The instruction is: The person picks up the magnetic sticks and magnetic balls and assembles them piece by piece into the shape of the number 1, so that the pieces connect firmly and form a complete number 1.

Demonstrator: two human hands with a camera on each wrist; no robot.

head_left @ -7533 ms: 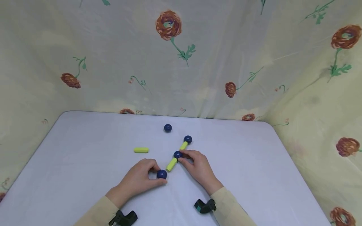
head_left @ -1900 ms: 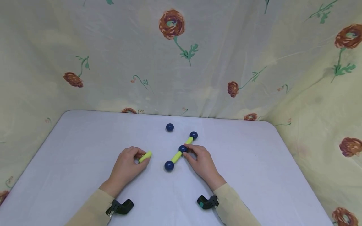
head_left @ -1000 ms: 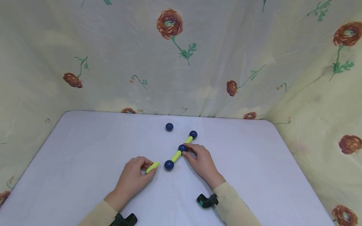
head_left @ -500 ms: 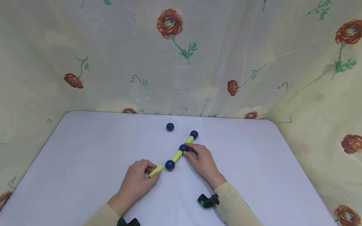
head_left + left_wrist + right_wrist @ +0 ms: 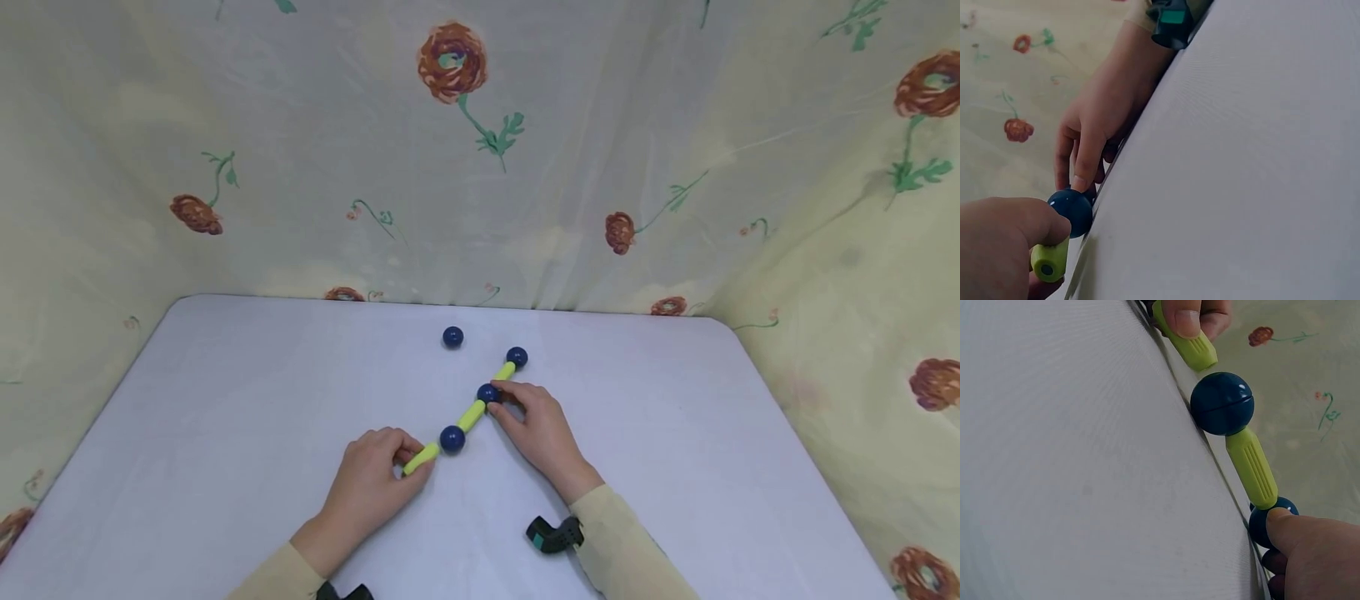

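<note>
My left hand pinches a yellow-green magnetic rod between thumb and fingers. The rod's tip points at the near blue ball; the right wrist view shows a small gap between rod tip and ball. From this ball a straight chain runs away to the right: a rod, the middle blue ball, another rod and a far blue ball. With thumb and index finger, my right hand holds the middle ball.
A loose blue ball lies toward the back of the white table. Flower-patterned cloth hangs behind and at the sides. A dark wrist camera sits by the right cuff.
The left hand joined the near ball to the chain and let it go. It picked up the loose rod and brought it beside that ball. The right hand keeps hold of the middle ball.
</note>
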